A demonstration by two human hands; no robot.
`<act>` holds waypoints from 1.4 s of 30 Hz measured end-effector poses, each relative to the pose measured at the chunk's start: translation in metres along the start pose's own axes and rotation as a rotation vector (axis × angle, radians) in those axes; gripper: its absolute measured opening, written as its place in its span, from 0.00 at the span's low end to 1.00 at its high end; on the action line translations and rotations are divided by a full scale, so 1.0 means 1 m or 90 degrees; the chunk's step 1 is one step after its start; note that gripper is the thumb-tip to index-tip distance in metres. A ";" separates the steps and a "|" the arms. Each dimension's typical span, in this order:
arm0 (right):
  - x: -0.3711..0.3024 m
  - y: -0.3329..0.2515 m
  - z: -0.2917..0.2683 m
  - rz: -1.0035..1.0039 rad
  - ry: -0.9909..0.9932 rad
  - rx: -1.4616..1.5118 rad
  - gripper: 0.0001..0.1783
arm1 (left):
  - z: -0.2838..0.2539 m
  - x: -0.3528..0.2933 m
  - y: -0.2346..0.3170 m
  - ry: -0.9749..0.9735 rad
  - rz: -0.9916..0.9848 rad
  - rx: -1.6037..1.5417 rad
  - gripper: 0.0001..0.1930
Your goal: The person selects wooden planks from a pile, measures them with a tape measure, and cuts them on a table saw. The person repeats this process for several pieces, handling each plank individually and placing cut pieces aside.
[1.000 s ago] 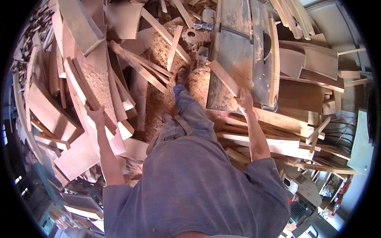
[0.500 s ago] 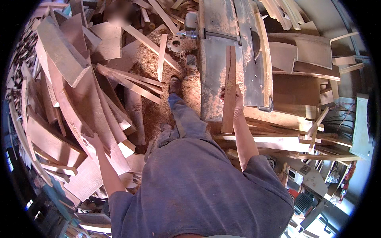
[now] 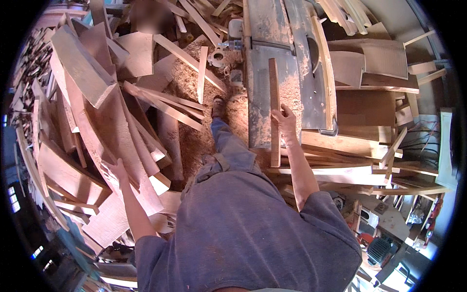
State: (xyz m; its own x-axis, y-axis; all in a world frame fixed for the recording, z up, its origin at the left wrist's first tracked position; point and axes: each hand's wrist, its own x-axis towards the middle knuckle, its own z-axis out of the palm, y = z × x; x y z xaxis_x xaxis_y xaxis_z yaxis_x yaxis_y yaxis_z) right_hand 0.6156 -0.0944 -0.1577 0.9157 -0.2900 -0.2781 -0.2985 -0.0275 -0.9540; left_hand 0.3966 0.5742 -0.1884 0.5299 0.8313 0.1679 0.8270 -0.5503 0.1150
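Observation:
My right hand [image 3: 287, 127] grips a long, narrow wooden strip [image 3: 274, 92] near its middle, fingers closed at its right side. The strip stands over the metal bed [image 3: 260, 117] of a dusty woodworking machine, a narrow face showing, and its near end juts past the bed's near edge. Whether it touches the metal, I cannot tell. At the left, my left hand [image 3: 116, 173] rests with fingers stretched on a long, wide plank [image 3: 104, 126] that leans in a heap of boards.
Thin strips [image 3: 168, 102] and sawdust [image 3: 192, 95] cover the floor between the heap and the machine. More boards [image 3: 372, 58] are stacked beyond the machine at right. A ribbed motor [image 3: 379, 250] sits at lower right. A blurred patch hides something at the top.
The strip in my right hand has turned from its cracked wide face to a narrow face and shifted slightly left. My left hand stays on the plank.

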 end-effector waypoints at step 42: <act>-0.088 -0.089 0.127 0.188 -0.591 0.186 0.26 | -0.109 -0.157 0.366 -0.740 -0.418 -1.319 0.22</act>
State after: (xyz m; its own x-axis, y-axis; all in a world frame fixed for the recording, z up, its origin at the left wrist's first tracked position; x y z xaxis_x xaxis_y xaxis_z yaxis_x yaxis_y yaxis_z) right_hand 0.5959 0.0550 -0.0623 0.7003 0.6129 -0.3661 -0.5832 0.1953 -0.7885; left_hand 0.5960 0.2335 -0.0660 0.8292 0.1547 -0.5371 0.0882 0.9127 0.3991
